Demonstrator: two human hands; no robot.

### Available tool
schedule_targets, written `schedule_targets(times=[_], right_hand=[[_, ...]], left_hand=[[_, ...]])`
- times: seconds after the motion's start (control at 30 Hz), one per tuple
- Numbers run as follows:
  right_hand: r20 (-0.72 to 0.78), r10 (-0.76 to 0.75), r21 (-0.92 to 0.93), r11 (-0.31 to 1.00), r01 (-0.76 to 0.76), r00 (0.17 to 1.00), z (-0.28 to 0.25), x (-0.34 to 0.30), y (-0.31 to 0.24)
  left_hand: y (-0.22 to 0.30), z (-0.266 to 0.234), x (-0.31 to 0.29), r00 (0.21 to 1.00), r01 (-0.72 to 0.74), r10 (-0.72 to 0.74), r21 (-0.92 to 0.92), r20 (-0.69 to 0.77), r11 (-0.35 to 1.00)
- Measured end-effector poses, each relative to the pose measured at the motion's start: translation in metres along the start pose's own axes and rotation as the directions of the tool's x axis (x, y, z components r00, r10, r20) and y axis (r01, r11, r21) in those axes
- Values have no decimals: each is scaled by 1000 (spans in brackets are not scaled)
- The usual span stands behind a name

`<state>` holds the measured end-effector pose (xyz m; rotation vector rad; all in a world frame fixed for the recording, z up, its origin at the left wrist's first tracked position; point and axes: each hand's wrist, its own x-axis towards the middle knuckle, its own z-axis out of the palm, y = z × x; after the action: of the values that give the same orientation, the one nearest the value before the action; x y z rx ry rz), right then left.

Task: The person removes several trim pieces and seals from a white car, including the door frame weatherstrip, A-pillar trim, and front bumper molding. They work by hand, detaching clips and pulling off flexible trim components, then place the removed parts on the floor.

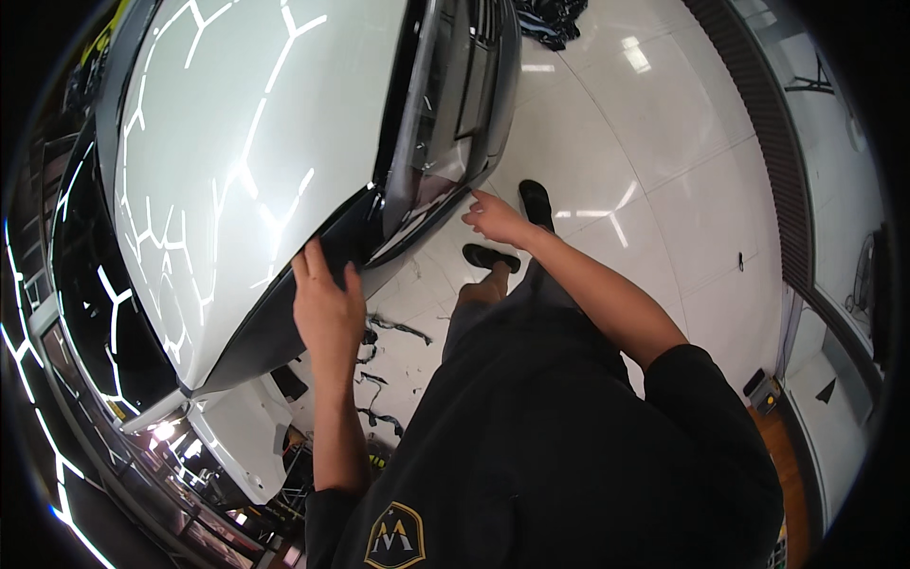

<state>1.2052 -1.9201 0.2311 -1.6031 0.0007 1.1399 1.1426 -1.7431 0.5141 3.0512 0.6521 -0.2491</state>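
A car stands in front of me, with a glossy white hood [237, 123], a black fender [284, 318] and a dark front bumper with a headlight [445, 156]. My left hand [327, 296] rests its stretched fingers on the seam between hood and fender, thumb apart, holding nothing. At the lower corner of the headlight and bumper is my right hand [497, 218]. Its fingers are curled together with the tips against the bumper's edge; whatever they may pinch is too small to make out.
Dark strips of scrap [403, 329] lie scattered on the glossy white floor [626, 247] beside the car. A black crumpled heap [550, 21] is near the bumper's far end. An opened white door [242, 436] stands out at the left. A ribbed dark wall edge [773, 161] runs along the right.
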Motion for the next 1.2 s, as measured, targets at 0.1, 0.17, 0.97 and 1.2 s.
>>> schedule_targets(times=[0.1,0.17,0.97,1.2], right_hand=[[51,13,75,997,-17,999,-5,-31,-25],[46,17,124,992,-23,999,-9,-40,-37],[50,-855,-874,213,437,517,155,-126,-177],[94,-834,-966,56,252,544,190,-111,-162]], left_hand=[[-8,2,-10,1000,2,-2,-81,-9,997],[-10,-9,-11,1000,-23,23,-95,2,995],[-282,290,-178,489,168,-541,-683,684,-711],[-286,325,-101,368,-403,-828,-730,423,-552]])
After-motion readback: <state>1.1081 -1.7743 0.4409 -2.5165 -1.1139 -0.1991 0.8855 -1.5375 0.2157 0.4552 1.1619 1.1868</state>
